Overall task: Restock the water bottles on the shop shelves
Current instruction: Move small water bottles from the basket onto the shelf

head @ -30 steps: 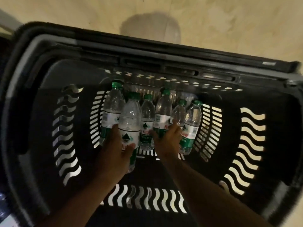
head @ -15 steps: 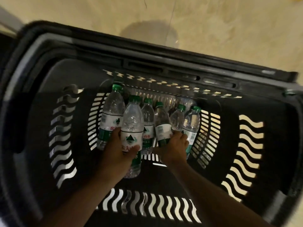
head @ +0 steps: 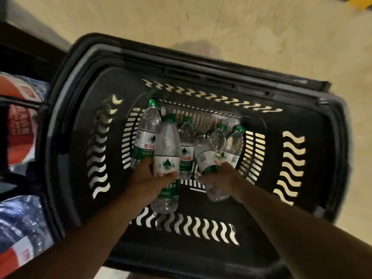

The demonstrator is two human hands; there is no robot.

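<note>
Your left hand [head: 148,178] grips one bottle [head: 166,158] and your right hand [head: 225,174] another [head: 207,158], four remain in the basket [head: 66,137], and no shelf is stocked yet.

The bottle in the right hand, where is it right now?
In the head view, that bottle is inside the black basket, right of centre, tilted, held in the right hand, just left of two standing bottles.
</note>
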